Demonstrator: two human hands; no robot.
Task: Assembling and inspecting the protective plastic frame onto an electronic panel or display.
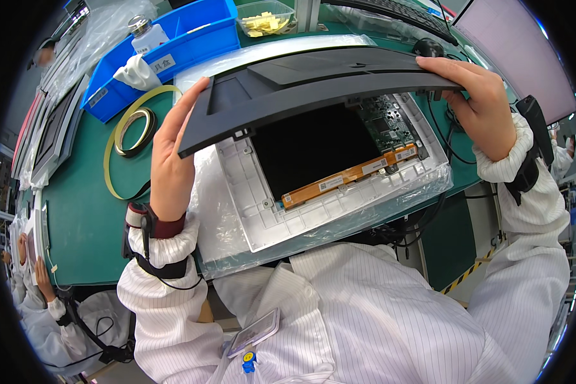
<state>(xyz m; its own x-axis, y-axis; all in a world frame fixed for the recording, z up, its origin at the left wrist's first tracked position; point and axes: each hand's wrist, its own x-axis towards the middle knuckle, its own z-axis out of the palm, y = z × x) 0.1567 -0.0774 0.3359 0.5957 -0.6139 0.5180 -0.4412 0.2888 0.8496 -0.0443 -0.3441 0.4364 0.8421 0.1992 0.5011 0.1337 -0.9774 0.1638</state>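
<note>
1. The green bench (83,211) fills the view from nine o'clock across to three.
2. A white monitor frame (262,221) lies at centre on clear plastic wrap, its green circuit board (387,121) exposed toward one o'clock.
3. The dark back cover (313,86) is held tilted above the frame.
4. A blue bin (192,41) sits at eleven o'clock.
5. The left hand (169,160) is closed on the cover's nine o'clock end.
6. The right hand (483,105) is closed on its two o'clock end.
7. A tape roll (134,131) lies at ten o'clock.
</note>
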